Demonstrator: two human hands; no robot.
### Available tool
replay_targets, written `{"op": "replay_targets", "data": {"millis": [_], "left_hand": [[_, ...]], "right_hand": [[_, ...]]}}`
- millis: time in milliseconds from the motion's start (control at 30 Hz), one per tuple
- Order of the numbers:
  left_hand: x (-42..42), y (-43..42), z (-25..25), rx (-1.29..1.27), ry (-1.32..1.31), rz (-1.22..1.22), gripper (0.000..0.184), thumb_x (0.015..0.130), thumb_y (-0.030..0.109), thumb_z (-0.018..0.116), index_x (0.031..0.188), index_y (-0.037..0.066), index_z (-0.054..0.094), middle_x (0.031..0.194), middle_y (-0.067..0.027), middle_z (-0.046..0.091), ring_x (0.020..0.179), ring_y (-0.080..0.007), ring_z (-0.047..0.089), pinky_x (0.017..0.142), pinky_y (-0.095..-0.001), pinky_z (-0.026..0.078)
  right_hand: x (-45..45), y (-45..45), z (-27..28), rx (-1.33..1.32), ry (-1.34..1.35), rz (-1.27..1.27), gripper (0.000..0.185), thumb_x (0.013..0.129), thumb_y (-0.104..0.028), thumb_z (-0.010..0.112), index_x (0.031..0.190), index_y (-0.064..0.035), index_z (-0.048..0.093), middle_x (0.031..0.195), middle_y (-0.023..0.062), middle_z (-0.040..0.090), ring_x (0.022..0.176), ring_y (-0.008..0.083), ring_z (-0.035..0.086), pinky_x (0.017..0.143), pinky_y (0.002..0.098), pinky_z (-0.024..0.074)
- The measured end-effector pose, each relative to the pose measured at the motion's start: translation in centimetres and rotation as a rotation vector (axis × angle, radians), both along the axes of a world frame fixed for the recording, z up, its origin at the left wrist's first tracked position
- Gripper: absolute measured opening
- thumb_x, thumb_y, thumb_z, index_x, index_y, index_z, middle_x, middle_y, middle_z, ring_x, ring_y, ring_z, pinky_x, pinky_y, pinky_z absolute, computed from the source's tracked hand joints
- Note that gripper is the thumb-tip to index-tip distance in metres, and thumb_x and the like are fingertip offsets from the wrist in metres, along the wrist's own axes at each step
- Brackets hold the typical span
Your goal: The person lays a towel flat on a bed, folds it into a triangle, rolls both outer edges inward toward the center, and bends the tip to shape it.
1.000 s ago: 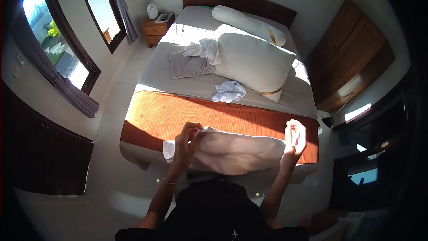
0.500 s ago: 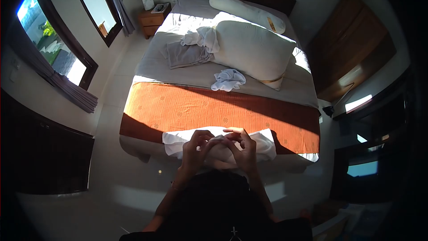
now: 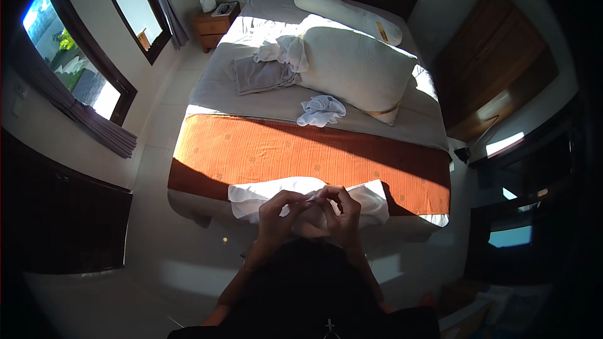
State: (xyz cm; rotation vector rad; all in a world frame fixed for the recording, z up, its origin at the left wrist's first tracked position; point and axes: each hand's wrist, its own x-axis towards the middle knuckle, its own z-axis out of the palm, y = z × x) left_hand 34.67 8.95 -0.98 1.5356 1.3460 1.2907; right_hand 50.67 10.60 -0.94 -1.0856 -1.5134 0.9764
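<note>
A white cloth lies over the near edge of the bed, on the orange bed runner, and hangs toward me. Over its middle, my left hand pinches a small bunched part of the white fabric between thumb and fingers. My right hand pinches the same bunched part from the other side, so the fingertips of both hands nearly meet. The exact fold in the fingers is partly hidden. Further up the bed, a crumpled white cloth rests beyond the runner.
A large pillow and a white bolster lie on the bed. Beside them is a folded grey cloth with white fabric. A wooden nightstand stands back left, a wooden cabinet at right.
My fingertips have drawn closer together on the white cloth, and my raised right fingers have curled down onto it. The bed and the things on it stay put.
</note>
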Motion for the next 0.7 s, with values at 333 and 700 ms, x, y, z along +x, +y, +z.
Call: {"op": "replay_targets", "data": {"millis": [333,700], "left_hand": [[1.0,-0.2,-1.1,0.128,-0.158,0.120,0.015,0.071,0.001,0.075,0.085,0.002,0.070,0.088,-0.0083,0.068,0.081,-0.0165,0.066,0.071,-0.0266,0.053],[1.1,-0.3,-0.7,0.199,-0.023,0.126,0.015,0.073,0.001,0.074,0.086,0.002,0.069,0.091,-0.0097,0.069,0.084,-0.0187,0.067,0.071,-0.0276,0.054]], "right_hand": [[-0.8,-0.5,-0.8,-0.178,0.245,-0.022,0.010,0.087,-0.003,0.058,0.096,0.0015,0.057,0.090,0.0089,0.066,0.086,0.0131,0.063,0.079,0.0252,0.0485],[-0.4,0.3,0.2,-0.097,0.106,0.067,0.013,0.088,0.003,0.054,0.100,0.0038,0.056,0.096,0.0133,0.065,0.092,0.0168,0.062,0.083,0.0274,0.0487]]}}
